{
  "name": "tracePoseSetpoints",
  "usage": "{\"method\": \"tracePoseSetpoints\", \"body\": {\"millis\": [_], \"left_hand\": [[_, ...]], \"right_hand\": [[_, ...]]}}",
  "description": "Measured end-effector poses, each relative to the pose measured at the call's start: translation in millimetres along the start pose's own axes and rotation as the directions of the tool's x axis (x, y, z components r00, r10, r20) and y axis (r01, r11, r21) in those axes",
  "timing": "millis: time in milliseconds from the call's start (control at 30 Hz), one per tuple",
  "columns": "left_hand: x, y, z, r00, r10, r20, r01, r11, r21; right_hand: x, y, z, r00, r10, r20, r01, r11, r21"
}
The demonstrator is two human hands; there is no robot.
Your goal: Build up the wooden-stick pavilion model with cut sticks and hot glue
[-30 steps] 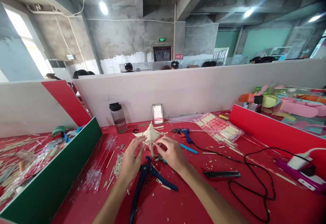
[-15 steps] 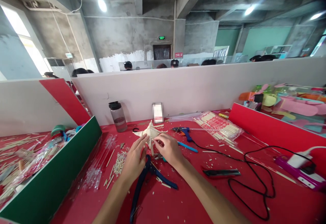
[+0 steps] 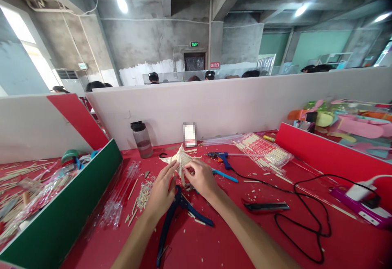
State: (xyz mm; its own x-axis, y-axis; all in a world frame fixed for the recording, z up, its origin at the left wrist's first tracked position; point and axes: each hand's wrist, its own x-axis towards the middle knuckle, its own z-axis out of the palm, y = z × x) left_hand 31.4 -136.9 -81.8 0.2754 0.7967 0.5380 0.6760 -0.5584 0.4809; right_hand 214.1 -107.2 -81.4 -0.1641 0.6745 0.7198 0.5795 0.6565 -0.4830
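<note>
While the pale stick model (image 3: 180, 156) is set at the middle of the red tabletop (image 3: 235, 244), its peaked top pointing upward, both bare hands are brought in close at its near side. The left hand (image 3: 163, 185) is laid along the left of the model with its fingers nearly straight and its thumb held apart from them; the fingertips are seen right against the slatted face, though whether any pressure is applied cannot be told. On the right hand (image 3: 201, 177), thumb and forefinger are drawn together at the front ridge; whether a thin stick is pinched there is hidden by the fingers. Judged by its many slender rods, the model should be found very light, fairly stiff along each rod, and fragile at the joints and at the thin points jutting out to the sides. It should not be slippery, but it could easily be nudged. A hold would best be taken low on the thick central ridges, lightly from both sides, with the tips left alone. A blue-handled cutter (image 3: 170, 216) is spread just below the hands, and a glue gun (image 3: 226, 159) is laid to the right.
</note>
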Motion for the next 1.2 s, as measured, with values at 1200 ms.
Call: {"method": "tracePoseSetpoints", "body": {"millis": [1200], "left_hand": [[3.3,-2.4,-0.4,1.0,0.017,-0.008,-0.017,1.0,0.006]], "right_hand": [[-20.3,4.9,-22.6,0.982,-0.181,0.062,0.19,0.961,-0.199]]}}
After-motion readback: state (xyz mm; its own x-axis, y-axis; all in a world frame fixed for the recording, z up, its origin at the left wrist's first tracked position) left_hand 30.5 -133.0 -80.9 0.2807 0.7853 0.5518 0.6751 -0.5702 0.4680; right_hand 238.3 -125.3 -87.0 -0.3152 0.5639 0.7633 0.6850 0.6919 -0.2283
